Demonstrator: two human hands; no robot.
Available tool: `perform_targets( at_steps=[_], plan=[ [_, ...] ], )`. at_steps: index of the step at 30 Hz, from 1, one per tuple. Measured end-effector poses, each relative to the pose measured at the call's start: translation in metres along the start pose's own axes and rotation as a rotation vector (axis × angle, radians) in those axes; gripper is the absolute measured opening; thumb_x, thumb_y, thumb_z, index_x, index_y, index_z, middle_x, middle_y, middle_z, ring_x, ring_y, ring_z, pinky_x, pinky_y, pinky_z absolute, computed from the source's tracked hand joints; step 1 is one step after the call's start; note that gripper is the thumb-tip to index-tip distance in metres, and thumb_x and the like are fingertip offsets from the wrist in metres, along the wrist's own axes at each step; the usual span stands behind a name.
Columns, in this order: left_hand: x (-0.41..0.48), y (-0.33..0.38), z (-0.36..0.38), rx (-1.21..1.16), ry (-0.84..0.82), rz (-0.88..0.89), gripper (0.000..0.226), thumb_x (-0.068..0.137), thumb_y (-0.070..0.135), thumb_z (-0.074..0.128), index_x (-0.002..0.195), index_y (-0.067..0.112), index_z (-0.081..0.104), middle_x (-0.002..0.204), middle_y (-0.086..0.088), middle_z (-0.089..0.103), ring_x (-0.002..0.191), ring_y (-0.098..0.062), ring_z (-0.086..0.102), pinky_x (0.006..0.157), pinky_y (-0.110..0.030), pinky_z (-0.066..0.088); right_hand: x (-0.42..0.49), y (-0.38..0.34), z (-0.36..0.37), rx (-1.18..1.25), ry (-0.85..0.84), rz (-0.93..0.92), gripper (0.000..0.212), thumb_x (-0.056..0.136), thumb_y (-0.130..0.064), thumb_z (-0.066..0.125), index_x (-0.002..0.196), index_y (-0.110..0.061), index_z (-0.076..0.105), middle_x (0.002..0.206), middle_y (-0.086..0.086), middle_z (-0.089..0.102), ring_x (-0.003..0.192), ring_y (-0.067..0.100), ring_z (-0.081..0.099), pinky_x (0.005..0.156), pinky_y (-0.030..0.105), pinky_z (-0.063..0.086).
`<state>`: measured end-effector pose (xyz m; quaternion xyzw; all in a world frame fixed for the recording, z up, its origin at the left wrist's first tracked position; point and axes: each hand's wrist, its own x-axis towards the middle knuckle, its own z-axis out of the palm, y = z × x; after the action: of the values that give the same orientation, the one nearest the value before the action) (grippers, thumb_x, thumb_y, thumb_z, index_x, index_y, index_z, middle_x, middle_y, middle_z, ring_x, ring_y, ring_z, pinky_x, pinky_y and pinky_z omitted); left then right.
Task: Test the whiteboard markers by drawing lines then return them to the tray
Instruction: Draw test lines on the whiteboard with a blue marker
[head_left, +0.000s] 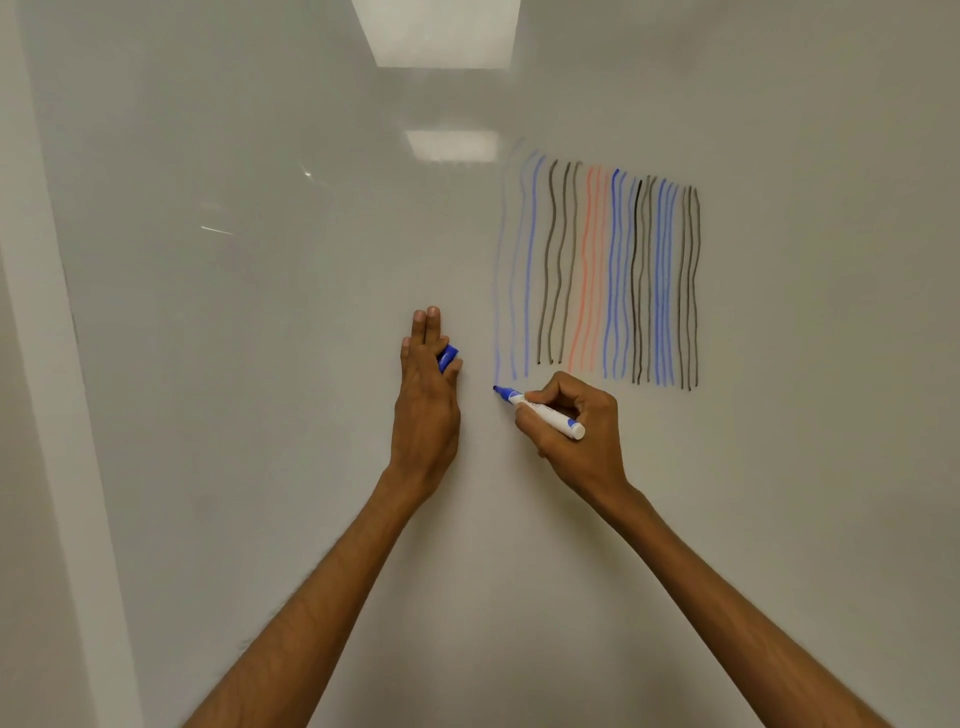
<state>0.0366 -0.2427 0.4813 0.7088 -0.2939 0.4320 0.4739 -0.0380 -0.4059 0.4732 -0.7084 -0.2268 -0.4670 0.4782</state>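
I see the right hand (576, 421) curled round the blue-and-white whiteboard marker (545, 413), tip at the glossy white whiteboard (260, 364) just below the faint leftmost blue line (498, 291), and the left hand (426, 400) straight-fingered against the board, pinching the blue marker cap (448, 357).

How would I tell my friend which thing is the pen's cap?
Find the whiteboard, left of the coloured lines. The left hand rests against it, holding the cap. It is a short, all-blue stub, unlike the long white pen in the right hand.
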Motion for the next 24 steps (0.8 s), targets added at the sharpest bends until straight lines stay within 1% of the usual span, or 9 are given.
perform_targets(
  at_steps=[3, 5, 6, 8, 9, 10, 13, 19, 24],
  plan=[
    [-0.017, 0.015, -0.005, -0.152, -0.016, -0.139, 0.054, 0.106, 0.015, 0.038, 0.155, 0.015, 0.016, 0.164, 0.009, 0.011, 0.148, -0.003, 0.016, 0.121, -0.026, 0.02, -0.011, -0.005, -0.007, 0.124, 0.014, 0.068, 0.012, 0.082, -0.013, 0.079, 0.086, -0.007, 0.07, 0.08, 0.007, 0.071, 0.055, 0.019, 0.064, 0.047, 0.03, 0.053],
    [-0.035, 0.026, -0.01, -0.219, -0.041, -0.196, 0.04, 0.104, 0.013, 0.041, 0.142, 0.009, 0.029, 0.16, 0.009, 0.025, 0.145, 0.001, 0.022, 0.117, -0.018, 0.025, -0.021, -0.01, -0.013, 0.214, 0.038, 0.13, 0.009, 0.084, -0.006, 0.077, 0.09, -0.004, 0.071, 0.082, 0.007, 0.072, 0.049, 0.024, 0.062, 0.046, 0.029, 0.052],
    [-0.046, 0.03, -0.013, -0.232, -0.055, -0.218, 0.029, 0.104, 0.015, 0.042, 0.132, 0.013, 0.034, 0.155, 0.009, 0.034, 0.142, 0.0, 0.03, 0.113, -0.015, 0.03, -0.027, -0.013, -0.016, 0.245, 0.051, 0.164, 0.009, 0.084, -0.004, 0.076, 0.092, -0.003, 0.072, 0.083, 0.007, 0.073, 0.047, 0.024, 0.061, 0.046, 0.027, 0.051],
    [-0.072, 0.035, -0.018, -0.209, -0.071, -0.26, 0.01, 0.104, 0.024, 0.043, 0.114, 0.024, 0.04, 0.13, 0.005, 0.057, 0.119, -0.011, 0.059, 0.093, -0.019, 0.049, -0.042, -0.018, -0.02, 0.306, 0.075, 0.24, 0.01, 0.084, -0.002, 0.075, 0.094, -0.002, 0.073, 0.082, 0.011, 0.073, 0.046, 0.024, 0.059, 0.045, 0.021, 0.046],
    [-0.084, 0.037, -0.02, -0.188, -0.073, -0.272, 0.006, 0.104, 0.029, 0.042, 0.11, 0.027, 0.043, 0.115, 0.002, 0.064, 0.099, -0.02, 0.065, 0.08, -0.027, 0.053, -0.05, -0.02, -0.022, 0.336, 0.089, 0.28, 0.01, 0.084, -0.002, 0.074, 0.094, -0.004, 0.073, 0.08, 0.013, 0.072, 0.045, 0.023, 0.058, 0.044, 0.019, 0.043],
    [-0.095, 0.038, -0.022, -0.176, -0.074, -0.282, 0.008, 0.104, 0.032, 0.042, 0.109, 0.027, 0.045, 0.106, 0.0, 0.066, 0.087, -0.022, 0.065, 0.074, -0.032, 0.053, -0.057, -0.022, -0.024, 0.365, 0.105, 0.32, 0.01, 0.084, -0.004, 0.073, 0.094, -0.006, 0.074, 0.078, 0.014, 0.072, 0.045, 0.022, 0.058, 0.042, 0.018, 0.04],
    [-0.123, 0.039, -0.025, -0.248, -0.102, -0.351, 0.013, 0.104, 0.028, 0.043, 0.11, 0.021, 0.051, 0.105, 0.008, 0.069, 0.093, -0.008, 0.068, 0.081, -0.028, 0.053, -0.077, -0.021, -0.03, 0.425, 0.128, 0.437, 0.006, 0.087, -0.009, 0.07, 0.092, -0.008, 0.074, 0.073, 0.013, 0.071, 0.044, 0.021, 0.055, 0.039, 0.021, 0.033],
    [-0.163, 0.042, -0.027, -0.358, -0.226, -0.427, 0.021, 0.101, 0.029, 0.045, 0.115, 0.018, 0.057, 0.105, 0.01, 0.07, 0.094, -0.018, 0.071, 0.08, -0.028, 0.056, -0.117, -0.015, -0.03, 0.391, 0.042, 0.556, 0.006, 0.089, -0.009, 0.068, 0.089, -0.007, 0.073, 0.069, 0.01, 0.07, 0.043, 0.019, 0.055, 0.038, 0.021, 0.032],
    [-0.19, 0.046, -0.033, -0.362, -0.353, -0.407, 0.019, 0.101, 0.024, 0.05, 0.111, 0.013, 0.062, 0.1, 0.004, 0.071, 0.089, -0.021, 0.072, 0.083, -0.031, 0.057, -0.151, -0.015, -0.027, 0.375, 0.007, 0.612, 0.006, 0.088, -0.005, 0.069, 0.085, -0.007, 0.073, 0.065, 0.01, 0.069, 0.043, 0.021, 0.055, 0.038, 0.021, 0.032]
  ],
)
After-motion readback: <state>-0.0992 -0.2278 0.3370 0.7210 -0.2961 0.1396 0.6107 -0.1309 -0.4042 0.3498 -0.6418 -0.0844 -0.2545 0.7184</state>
